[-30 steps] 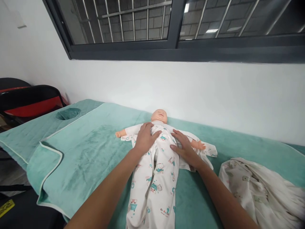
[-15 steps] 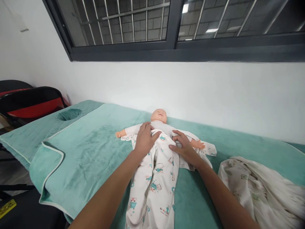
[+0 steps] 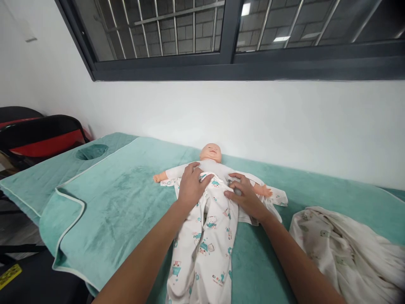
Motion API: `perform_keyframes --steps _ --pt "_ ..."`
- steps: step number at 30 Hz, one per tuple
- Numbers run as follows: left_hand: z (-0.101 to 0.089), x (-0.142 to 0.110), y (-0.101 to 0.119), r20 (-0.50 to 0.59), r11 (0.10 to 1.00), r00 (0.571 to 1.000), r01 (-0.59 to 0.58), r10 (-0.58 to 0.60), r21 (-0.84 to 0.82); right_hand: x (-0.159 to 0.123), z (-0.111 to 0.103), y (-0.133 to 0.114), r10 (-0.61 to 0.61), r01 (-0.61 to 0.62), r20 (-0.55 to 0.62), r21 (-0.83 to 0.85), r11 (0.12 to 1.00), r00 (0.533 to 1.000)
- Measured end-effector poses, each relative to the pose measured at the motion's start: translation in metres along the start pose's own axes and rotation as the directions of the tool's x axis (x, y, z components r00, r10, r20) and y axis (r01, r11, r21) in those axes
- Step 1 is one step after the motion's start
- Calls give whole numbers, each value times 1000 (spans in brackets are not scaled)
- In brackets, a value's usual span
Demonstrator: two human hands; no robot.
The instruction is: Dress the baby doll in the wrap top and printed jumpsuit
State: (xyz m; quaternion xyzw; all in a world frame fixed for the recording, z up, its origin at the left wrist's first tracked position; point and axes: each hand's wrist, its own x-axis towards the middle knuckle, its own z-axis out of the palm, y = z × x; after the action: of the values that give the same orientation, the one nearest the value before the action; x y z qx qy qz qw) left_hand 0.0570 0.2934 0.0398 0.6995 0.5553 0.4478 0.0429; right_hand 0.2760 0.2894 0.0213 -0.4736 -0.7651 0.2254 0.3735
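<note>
A: Where is the doll lying?
B: One doll [image 3: 211, 153] is lying face up on the green bed cover [image 3: 120, 202], its head pointing to the far wall [image 3: 253, 118] and its two arms stretching out left and right.
A: What is covering it?
B: One pale shirt [image 3: 217, 169] is covering its chest, one printed garment [image 3: 279, 197] is spreading beneath its arms, and one pair of printed trousers [image 3: 209, 236] is covering its lower body, the two legs running toward the near side.
A: And the person's two hands?
B: The left hand [image 3: 191, 185] is resting at the left of the waistband, its thumb touching the cloth. The right hand [image 3: 247, 196] is curving in from the right, thumb and fingers bending toward the waistband.
A: How firm is each grip?
B: I can't tell; neither is making a fist, but the fingers are hiding any pinched fabric.
A: Farther out?
B: One crumpled white cloth [image 3: 344, 253] is lying at the near right. One round hole [image 3: 91, 152] is showing at the far left, two black-and-red chairs [image 3: 47, 143] are standing beyond, and one barred window [image 3: 227, 38] is filling the far top.
</note>
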Motion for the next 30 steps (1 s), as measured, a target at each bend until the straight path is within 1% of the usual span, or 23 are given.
perform_keyframes --steps 9,14,16,19,21,22,24,26,28,30 --pt "-1 -1 1 4 1000 1000 -9 9 20 0 -1 -2 -24 24 -9 -6 1000 1000" --pt "0 -2 1 -13 998 999 -39 39 43 1 -2 -1 -42 42 -1 2 999 999" --pt "1 -3 0 -39 996 997 -63 65 59 0 -3 -3 -54 54 -4 5 999 999" --pt "0 -6 -2 -110 988 987 -108 120 114 -2 -3 -11 -111 112 -67 10 994 992" --pt "-2 -9 -4 -152 975 975 -136 164 177 -4 0 -17 -147 154 -93 71 985 985" --pt "-2 -11 -5 -164 967 969 -150 185 205 -6 2 -20 -146 156 -83 127 980 986" --pt "-3 -14 -5 -172 957 963 -166 210 236 -8 5 -23 -87 90 -23 254 963 996" --pt "-3 -16 -5 -158 963 970 -149 187 224 -9 6 -25 11 -29 56 328 944 998" --pt "-4 -16 -5 -124 979 987 -82 106 186 -9 3 -26 87 -129 143 317 940 986" --pt "-8 -15 -6 -39 992 999 -1 6 126 -8 -4 -29 111 -176 253 251 952 961"
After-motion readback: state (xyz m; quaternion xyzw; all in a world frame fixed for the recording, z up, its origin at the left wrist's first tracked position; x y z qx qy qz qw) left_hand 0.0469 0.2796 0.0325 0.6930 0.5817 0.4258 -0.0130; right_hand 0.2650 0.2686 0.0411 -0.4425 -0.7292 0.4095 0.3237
